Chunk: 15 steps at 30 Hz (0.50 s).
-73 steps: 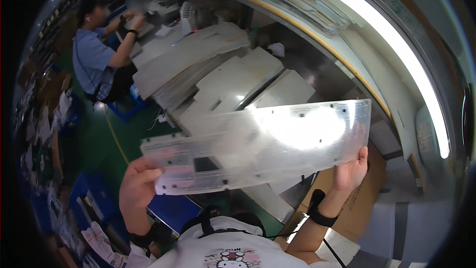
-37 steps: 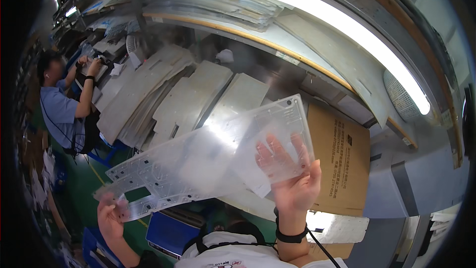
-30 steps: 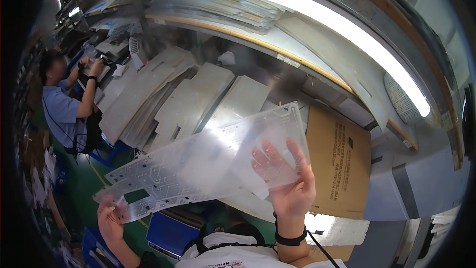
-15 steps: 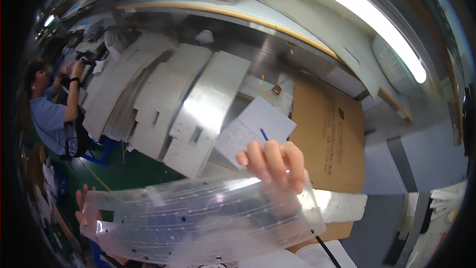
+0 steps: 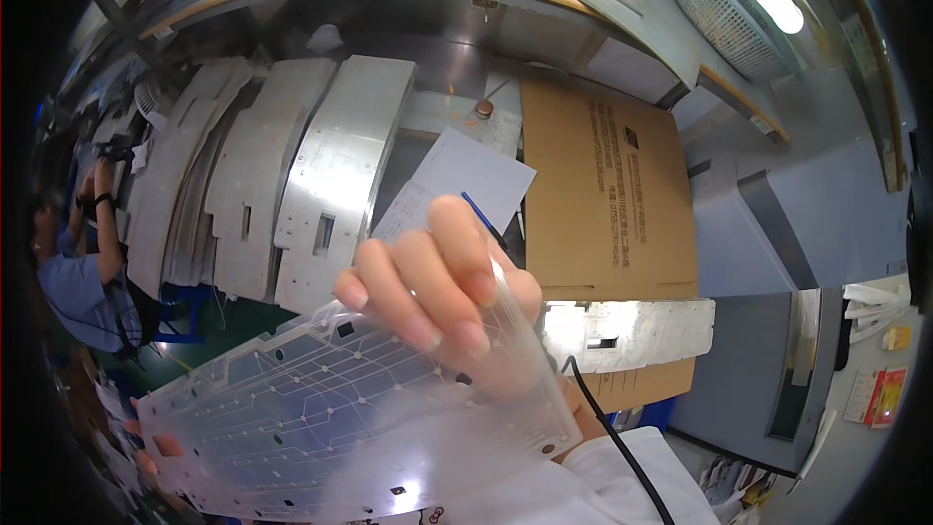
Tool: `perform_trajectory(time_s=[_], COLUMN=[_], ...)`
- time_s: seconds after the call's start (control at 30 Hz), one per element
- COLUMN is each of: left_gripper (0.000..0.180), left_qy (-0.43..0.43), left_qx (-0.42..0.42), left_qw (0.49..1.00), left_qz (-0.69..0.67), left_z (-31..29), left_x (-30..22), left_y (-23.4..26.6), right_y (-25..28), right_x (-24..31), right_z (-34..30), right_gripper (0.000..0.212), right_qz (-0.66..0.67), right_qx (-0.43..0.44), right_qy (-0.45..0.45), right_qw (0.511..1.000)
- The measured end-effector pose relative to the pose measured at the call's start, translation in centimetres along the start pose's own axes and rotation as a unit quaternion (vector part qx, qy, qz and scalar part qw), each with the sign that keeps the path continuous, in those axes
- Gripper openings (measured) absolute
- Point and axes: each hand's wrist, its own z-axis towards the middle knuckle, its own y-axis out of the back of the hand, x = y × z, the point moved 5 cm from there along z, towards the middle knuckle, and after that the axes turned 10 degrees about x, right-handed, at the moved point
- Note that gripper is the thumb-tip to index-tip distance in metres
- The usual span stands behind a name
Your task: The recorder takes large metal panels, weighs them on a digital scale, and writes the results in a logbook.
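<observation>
right grip [image 5: 442, 292] now has fingers curled over the near face of the clear plastic sheet [image 5: 292, 418], closed on its right end; a second ago the palm was behind it, fingers spread and showing through. sheet sits lower in view than then, running left and down from the right grip, pale traces and dark spots on it. view has swung too: metal panels [image 5: 340, 165] are further left and more upright, cardboard box [image 5: 612, 204] further left. left grip [image 5: 141, 442] is at the sheet's left edge, fingertips just past it; can't tell if clamped. around the right grip: open notebook [image 5: 471, 170] just above, blue pen [image 5: 478, 213] right by the knuckles, small brown object [image 5: 484, 109] further up, box upper right, pale metal plate [image 5: 651, 331] right, black cable [image 5: 622, 451] lower right over the white sleeve [image 5: 607, 476], basket [image 5: 724, 15] well off upper right. co-worker [image 5: 83, 306] well left, past the panels. right grip blocks the notebook's lower part and some of the sheet's top edge. left grip mostly behind the sheet, blurry. haze and glare smear the sheet's lower part; co-worker dim near the dark rim.
</observation>
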Motion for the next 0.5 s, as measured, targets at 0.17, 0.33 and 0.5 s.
perform_trajectory(time_s=[0.17,0.33,0.5], left_gripper=[0.004,0.004,0.004], left_qy=[0.012,0.014,0.013], left_qx=[0.018,0.027,0.024], left_qw=[1.000,0.999,1.000], left_qz=[-0.012,-0.020,-0.011], left_z=[0.7,0.9,1.1], left_x=[1.1,1.4,0.3], left_y=[0.7,0.9,0.1], right_y=[0.0,-0.2,-0.2], right_x=[0.3,0.4,0.3], right_z=[-0.6,-0.6,-0.4], right_gripper=[0.012,0.013,0.011], right_qz=[-0.020,-0.031,-0.009], right_qx=[-0.061,-0.067,-0.057], right_qy=[0.002,0.006,0.013], right_qw=[0.998,0.997,0.998])
